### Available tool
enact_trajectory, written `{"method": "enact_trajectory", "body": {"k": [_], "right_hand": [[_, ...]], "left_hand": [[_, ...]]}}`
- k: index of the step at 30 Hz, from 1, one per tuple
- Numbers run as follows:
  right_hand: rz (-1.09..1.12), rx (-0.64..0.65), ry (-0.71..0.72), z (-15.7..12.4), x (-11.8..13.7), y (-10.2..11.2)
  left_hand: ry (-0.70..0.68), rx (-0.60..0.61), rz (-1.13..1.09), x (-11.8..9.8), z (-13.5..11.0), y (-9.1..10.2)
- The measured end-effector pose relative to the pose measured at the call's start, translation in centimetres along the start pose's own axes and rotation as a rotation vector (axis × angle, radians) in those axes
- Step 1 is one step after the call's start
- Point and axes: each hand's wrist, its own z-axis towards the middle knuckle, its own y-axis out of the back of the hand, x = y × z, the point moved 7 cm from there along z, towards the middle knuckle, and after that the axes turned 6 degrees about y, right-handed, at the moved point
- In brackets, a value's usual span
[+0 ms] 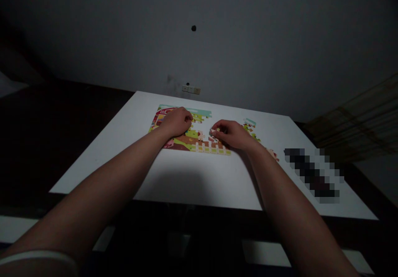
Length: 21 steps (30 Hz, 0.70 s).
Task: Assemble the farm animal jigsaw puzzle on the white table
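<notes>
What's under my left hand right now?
Your left hand is over the partly assembled puzzle. Part of a red building shows on one side and green patches on the other; whatever lies directly beneath your palm is covered.

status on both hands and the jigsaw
Left bare hand over colourful, flat, partly assembled jigsaw. Right bare hand pinching small multicoloured jigsaw piece. Left hand hides part of jigsaw.

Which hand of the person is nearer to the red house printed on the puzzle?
Left. The left hand is immediately to the right of the red house; the right hand is farther right, past the gap in the puzzle.
</notes>
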Motion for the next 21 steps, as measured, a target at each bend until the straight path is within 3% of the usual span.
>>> {"method": "enact_trajectory", "body": {"k": [11, 17, 21], "right_hand": [[0.05, -0.08, 0.051, 0.43, -0.37, 0.12], [0.117, 0.003, -0.052, -0.05, -0.62, -0.56], [0.055, -0.013, -0.006, -0.08, -0.59, -0.24]], "left_hand": [[0.005, 0.0, 0.008, -0.17, -0.12, 0.17], [-0.006, -0.003, 0.003, -0.32, -0.15, 0.21], [-0.001, 0.0, 0.007, -0.25, -0.11, 0.13]]}}
